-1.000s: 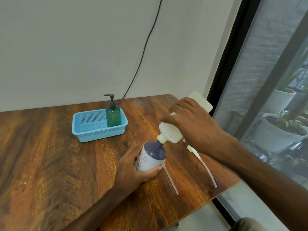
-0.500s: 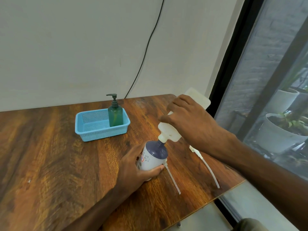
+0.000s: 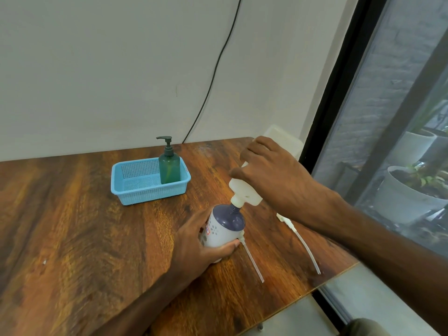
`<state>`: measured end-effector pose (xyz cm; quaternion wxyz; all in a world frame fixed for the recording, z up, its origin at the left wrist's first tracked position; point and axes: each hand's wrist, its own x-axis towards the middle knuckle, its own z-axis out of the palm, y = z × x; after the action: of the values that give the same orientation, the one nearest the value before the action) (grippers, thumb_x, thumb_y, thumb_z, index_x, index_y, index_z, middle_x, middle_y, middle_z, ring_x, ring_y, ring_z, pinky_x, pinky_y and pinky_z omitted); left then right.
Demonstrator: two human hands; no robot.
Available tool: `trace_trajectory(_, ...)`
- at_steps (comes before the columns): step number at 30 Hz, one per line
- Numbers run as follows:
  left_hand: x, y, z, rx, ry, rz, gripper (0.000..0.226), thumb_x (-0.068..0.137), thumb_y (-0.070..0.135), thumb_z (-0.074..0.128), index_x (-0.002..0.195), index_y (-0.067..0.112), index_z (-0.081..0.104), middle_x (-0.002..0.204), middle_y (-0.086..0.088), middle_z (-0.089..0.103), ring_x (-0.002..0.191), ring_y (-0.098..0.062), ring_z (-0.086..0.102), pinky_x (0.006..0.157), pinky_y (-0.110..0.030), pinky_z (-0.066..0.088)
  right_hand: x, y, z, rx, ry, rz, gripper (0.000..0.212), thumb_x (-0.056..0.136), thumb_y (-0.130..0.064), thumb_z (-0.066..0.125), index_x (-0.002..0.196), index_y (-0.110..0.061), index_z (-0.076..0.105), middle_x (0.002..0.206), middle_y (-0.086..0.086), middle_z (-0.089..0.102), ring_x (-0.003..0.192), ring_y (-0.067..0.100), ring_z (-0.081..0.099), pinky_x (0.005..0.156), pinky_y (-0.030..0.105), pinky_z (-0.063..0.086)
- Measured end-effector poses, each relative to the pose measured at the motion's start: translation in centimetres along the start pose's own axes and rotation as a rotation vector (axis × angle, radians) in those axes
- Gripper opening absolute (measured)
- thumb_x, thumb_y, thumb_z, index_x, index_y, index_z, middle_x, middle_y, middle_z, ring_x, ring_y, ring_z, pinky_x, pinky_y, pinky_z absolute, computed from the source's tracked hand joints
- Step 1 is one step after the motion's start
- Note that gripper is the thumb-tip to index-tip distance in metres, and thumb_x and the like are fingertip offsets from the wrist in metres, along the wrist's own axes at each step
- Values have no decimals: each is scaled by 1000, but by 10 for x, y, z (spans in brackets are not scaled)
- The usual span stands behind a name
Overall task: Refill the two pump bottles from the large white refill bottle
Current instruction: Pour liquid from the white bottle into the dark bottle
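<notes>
My left hand point(image 3: 196, 248) grips a white pump bottle with a dark blue top point(image 3: 224, 226), upright on the wooden table with its pump off. My right hand point(image 3: 274, 178) holds the large white refill bottle point(image 3: 244, 192) tipped steeply down, its neck resting in the open mouth of that bottle. Two removed pump parts with long dip tubes lie on the table: one tube point(image 3: 253, 259) beside the bottle, the other pump point(image 3: 300, 241) further right. A green pump bottle point(image 3: 169, 168) with its pump on stands in the blue basket point(image 3: 135, 194).
The table's right edge point(image 3: 334, 277) runs close past the dip tubes, with floor below. A glazed window with a black frame point(image 3: 322, 122) stands right of it, potted plants behind. A black cable point(image 3: 213, 76) hangs down the wall.
The refill bottle has tipped a little steeper over the blue-topped bottle. The view has shifted slightly. Both hands keep their grips.
</notes>
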<state>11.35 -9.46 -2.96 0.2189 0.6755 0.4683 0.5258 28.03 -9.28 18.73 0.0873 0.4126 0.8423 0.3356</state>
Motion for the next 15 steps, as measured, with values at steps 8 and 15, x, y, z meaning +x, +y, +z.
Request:
trace_trajectory(8, 0, -1, 0, -8, 5, -6, 77, 65, 56, 94, 130, 30, 63, 119, 21, 68, 112, -9, 66, 83, -28, 57, -1, -2, -2, -17, 23, -5, 50, 94, -19, 70, 140, -25, 53, 149, 10, 48, 143, 32, 39, 121, 45, 20)
trace_trajectory(15, 0, -2, 1, -9, 2, -10, 79, 65, 59, 93, 132, 31, 62, 121, 21, 68, 113, -8, 65, 83, -33, 59, 2, -4, -2, -41, -8, 7, 54, 94, -19, 72, 143, -21, 50, 152, 12, 46, 144, 34, 37, 122, 46, 20)
